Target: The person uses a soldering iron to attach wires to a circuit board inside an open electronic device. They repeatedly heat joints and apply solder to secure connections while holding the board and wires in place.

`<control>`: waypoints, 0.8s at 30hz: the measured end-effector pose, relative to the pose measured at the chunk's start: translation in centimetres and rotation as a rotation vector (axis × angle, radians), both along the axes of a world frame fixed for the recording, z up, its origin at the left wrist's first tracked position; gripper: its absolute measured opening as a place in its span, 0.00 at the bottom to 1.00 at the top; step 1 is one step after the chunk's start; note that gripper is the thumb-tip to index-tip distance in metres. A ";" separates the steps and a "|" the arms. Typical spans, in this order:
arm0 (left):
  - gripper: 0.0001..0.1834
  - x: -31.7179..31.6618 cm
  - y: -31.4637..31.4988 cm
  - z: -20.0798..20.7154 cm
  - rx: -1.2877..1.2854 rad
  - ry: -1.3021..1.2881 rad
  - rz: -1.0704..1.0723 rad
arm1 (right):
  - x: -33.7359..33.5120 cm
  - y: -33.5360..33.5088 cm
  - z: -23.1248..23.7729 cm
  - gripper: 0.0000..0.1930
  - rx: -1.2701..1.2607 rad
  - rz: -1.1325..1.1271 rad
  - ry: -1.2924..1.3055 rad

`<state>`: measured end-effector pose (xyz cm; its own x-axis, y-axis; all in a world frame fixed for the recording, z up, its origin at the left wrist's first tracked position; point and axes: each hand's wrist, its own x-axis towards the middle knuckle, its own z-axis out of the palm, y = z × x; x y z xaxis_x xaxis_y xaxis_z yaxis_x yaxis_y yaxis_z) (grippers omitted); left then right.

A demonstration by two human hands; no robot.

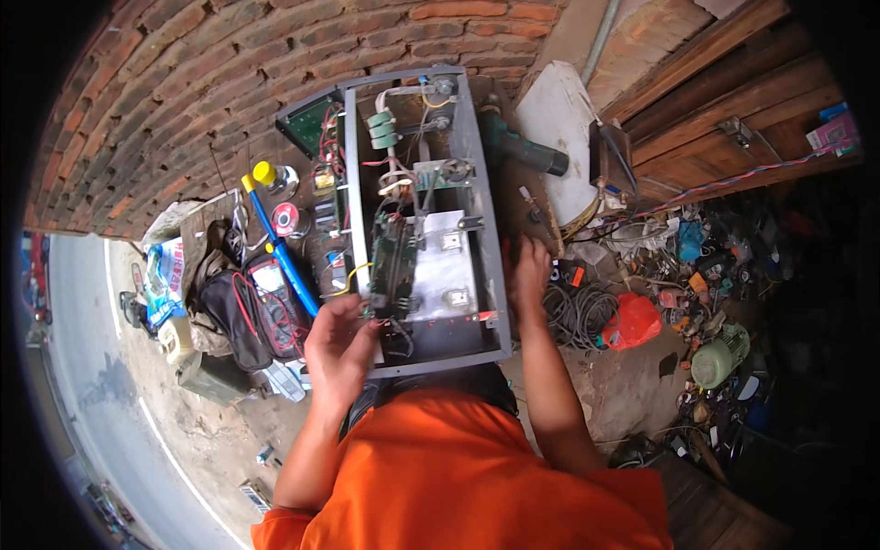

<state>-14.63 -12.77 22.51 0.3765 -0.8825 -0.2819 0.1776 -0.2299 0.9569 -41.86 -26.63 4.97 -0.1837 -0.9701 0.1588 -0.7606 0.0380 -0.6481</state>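
Observation:
In front of me stands an opened metal chassis (486, 211), its inside showing circuit boards (392, 257), a silver metal plate (442, 275), wires and green rings (380, 130). My left hand (337, 344) is at the chassis's near left corner, thumb and fingertips drawn together by thin wires. What they pinch, if anything, is too small to make out. Along the outside of the right wall lies my right hand (529, 275), fingers stretched out and holding nothing visible. Left of the chassis lies a blue and yellow tube-shaped tool (286, 261).
A solder spool (287, 220), a yellow-capped bottle (281, 180) and a multimeter (270, 289) sit at the left. At the far right of the chassis lies a dark green power tool (518, 147). Coiled cable (582, 316), a red bag (634, 321) and a green motor (721, 356) lie among scrap.

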 end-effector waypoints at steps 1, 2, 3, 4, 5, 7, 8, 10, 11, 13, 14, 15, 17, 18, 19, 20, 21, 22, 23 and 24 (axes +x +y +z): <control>0.14 0.1 -0.4 0.3 0.016 0.020 -0.012 | -0.4 0.4 0.5 0.19 -0.052 0.039 0.069; 0.14 0.3 -0.5 0.6 0.031 0.078 -0.052 | -0.5 0.7 1.5 0.17 -0.104 0.075 0.136; 0.13 0.5 -0.5 0.4 0.040 0.164 -0.032 | -0.2 1.2 3.4 0.16 -0.143 0.022 0.030; 0.13 0.8 -0.5 0.3 0.044 0.185 -0.027 | -0.1 1.8 4.9 0.15 -0.199 -0.016 -0.048; 0.13 1.2 -0.4 0.2 0.050 0.205 -0.020 | 0.7 2.3 8.0 0.13 -0.262 -0.016 -0.181; 0.13 1.9 0.0 -0.4 0.040 0.193 -0.013 | 2.6 3.4 12.8 0.10 -0.279 0.070 -0.331; 0.12 2.1 0.2 -0.6 0.033 0.256 0.014 | 3.7 4.2 15.1 0.10 -0.241 0.186 -0.350; 0.12 2.1 -0.1 -0.6 0.018 0.379 0.036 | 5.9 5.7 17.8 0.08 -0.201 0.396 -0.365; 0.12 2.1 -0.2 -0.5 0.015 0.436 0.040 | 7.1 6.3 18.6 0.12 -0.179 0.484 -0.355; 0.12 2.1 -0.2 -0.4 0.005 0.561 0.057 | 9.2 7.2 19.1 0.21 0.004 0.547 -0.375; 0.12 2.1 -0.4 -0.2 -0.004 0.629 0.067 | 9.8 7.3 18.9 0.23 0.095 0.535 -0.444; 0.13 2.1 -0.5 -0.1 -0.013 0.697 0.076 | 10.3 7.3 18.5 0.25 0.186 0.521 -0.514; 0.12 1.8 -0.4 0.1 -0.014 0.736 0.102 | 10.9 7.2 17.1 0.27 0.343 0.481 -0.754; 0.11 1.5 -0.4 0.2 -0.012 0.733 0.113 | 11.0 7.2 16.0 0.27 0.408 0.451 -0.923; 0.10 1.3 -0.4 0.4 -0.010 0.730 0.124 | 11.0 7.2 15.5 0.27 0.470 0.416 -1.092; 0.11 1.4 -0.2 0.4 -0.022 0.708 0.087 | 10.8 7.2 15.3 0.24 0.482 0.397 -1.050; 0.11 1.5 0.1 0.6 -0.013 0.682 0.055 | 10.7 7.2 15.3 0.24 0.477 0.390 -1.059; 0.11 1.7 0.4 0.9 -0.004 0.656 0.023 | 10.6 7.3 15.4 0.23 0.472 0.383 -1.067; 0.12 1.9 0.8 1.3 0.007 0.629 -0.007 | 10.4 7.4 15.7 0.23 0.470 0.375 -1.078; 0.13 2.1 1.1 1.6 0.013 0.625 -0.048 | 10.5 7.5 16.6 0.22 0.466 0.372 -1.035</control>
